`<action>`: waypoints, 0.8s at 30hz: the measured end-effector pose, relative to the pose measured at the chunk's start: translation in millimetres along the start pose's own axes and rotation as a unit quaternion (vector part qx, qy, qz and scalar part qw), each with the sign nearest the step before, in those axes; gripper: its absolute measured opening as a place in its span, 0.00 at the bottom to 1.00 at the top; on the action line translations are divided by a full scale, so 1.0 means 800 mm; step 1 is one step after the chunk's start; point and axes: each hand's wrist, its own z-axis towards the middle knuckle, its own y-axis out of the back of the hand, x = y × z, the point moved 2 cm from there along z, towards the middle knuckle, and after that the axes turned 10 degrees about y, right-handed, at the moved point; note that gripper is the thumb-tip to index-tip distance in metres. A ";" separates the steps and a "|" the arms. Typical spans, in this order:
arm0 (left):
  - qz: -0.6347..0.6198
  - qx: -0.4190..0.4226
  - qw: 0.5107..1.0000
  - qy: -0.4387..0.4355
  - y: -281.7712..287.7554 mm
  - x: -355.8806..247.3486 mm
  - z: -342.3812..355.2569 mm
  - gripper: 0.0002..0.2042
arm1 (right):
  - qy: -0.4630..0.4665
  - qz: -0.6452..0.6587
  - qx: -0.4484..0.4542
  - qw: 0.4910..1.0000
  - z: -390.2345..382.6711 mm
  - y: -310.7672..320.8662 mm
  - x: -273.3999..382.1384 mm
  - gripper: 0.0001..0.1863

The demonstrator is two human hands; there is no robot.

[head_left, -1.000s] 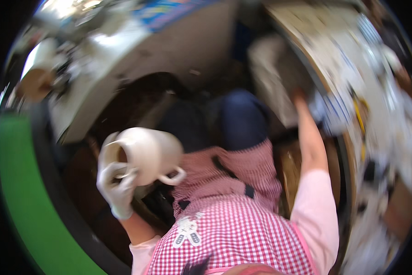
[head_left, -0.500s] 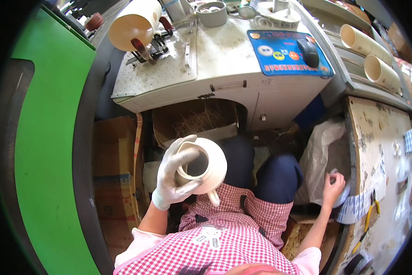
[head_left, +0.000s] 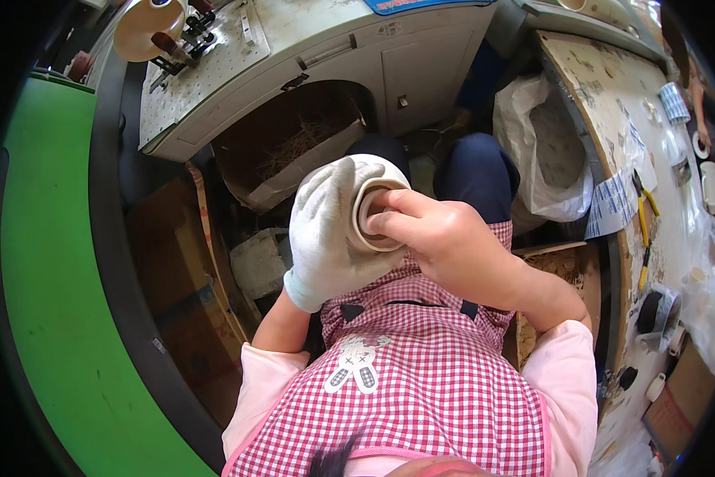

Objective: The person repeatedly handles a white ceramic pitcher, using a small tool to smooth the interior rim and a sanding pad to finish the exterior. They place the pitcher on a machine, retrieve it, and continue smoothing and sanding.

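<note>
My left hand, in a whitish glove, is wrapped round a cream-coloured plastic pipe fitting above my lap. The fitting's round collared opening is turned up toward me and to the right. From the right, my bare right hand reaches into that opening with its fingers bent close together. Whatever the fingertips hold, if anything, is hidden inside the rim. The glove and the right hand cover much of the fitting's body.
A white bench stands ahead, with a large cream tube by a clamp. Below is a cardboard box of thin scraps. A whitish sack leans by the right table, which bears yellow-handled pliers. A green panel borders the left.
My right hand has come from beside the sack to the fitting, its fingers now inside the opening. The left hand has turned the fitting's opening rightward. The view has tilted down.
</note>
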 end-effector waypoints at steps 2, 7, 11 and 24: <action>0.021 0.003 1.000 -0.016 -0.003 -0.005 -0.008 0.52 | -0.013 -0.097 0.038 0.994 -0.011 -0.011 0.004 0.19; -0.003 0.000 1.000 -0.009 -0.004 -0.001 -0.012 0.49 | 0.032 -0.223 0.060 0.973 -0.013 -0.028 0.010 0.20; 0.006 -0.006 0.999 -0.035 -0.006 -0.006 -0.013 0.49 | 0.040 -0.208 0.188 0.959 -0.003 -0.011 -0.002 0.16; -0.114 -0.028 0.931 0.345 0.028 0.066 -0.013 0.22 | -0.206 0.101 -0.216 0.949 -0.041 0.064 -0.066 0.14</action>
